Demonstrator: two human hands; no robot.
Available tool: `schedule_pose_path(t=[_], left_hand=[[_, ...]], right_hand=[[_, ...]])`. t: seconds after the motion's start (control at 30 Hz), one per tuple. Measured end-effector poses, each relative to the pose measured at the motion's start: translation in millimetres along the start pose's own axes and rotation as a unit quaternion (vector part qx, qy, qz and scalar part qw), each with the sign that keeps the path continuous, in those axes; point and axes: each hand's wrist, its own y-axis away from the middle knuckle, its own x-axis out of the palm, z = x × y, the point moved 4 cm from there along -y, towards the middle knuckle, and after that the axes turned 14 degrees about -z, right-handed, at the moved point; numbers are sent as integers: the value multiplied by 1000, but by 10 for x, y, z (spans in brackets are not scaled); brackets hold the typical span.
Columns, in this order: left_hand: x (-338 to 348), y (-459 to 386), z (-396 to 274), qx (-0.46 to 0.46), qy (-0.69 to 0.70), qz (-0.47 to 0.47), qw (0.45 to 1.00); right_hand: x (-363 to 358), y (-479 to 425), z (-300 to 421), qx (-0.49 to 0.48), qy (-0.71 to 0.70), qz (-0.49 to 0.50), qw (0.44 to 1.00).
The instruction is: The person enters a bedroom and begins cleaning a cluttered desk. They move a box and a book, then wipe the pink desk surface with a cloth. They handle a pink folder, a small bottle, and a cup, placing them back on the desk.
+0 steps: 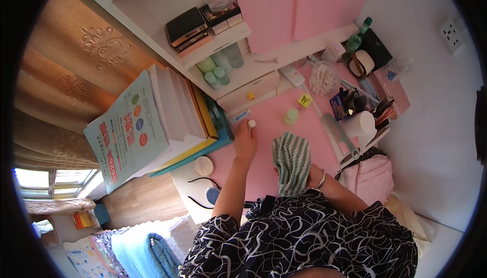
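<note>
My left hand (245, 139) reaches over the left part of the pink desktop (262, 171), its fingers at a small round white-capped item (251, 123), just in front of a white and blue tube (240, 116). Whether the fingers grip the item or only touch it, I cannot tell. In my right hand (312, 176) is a green-and-white striped cloth (292, 164), bunched and hanging over most of the fingers. Beyond the cloth stand a pale green-capped jar (291, 116) and a small yellow box (304, 101).
Upright folders and papers (182, 114) crowd the left edge, near a round white lid (204, 166) and a dark headband (212, 194). At right are a green-handled brush or comb (340, 135), a white cup (361, 124), cotton swabs (323, 78) and cosmetics. White shelves (228, 38) rise behind.
</note>
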Motion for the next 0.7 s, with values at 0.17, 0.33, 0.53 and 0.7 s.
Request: schedule_pose_path(t=[0.17,0.33,0.53,0.7], left_hand=[[-63,13,-71,-78,-43,-13,996],[-211,23,17,-106,-125,1,987],[-304,-41,-235,-92,-200,20,975],[-500,-329,-558,29,-206,-11,978]], right_hand=[[-37,21,12,-8,-8,2,1000],[-55,70,0,-16,3,4,1000],[-151,-22,-81,-17,22,14,1000],[-79,36,-84,-30,51,2,998]])
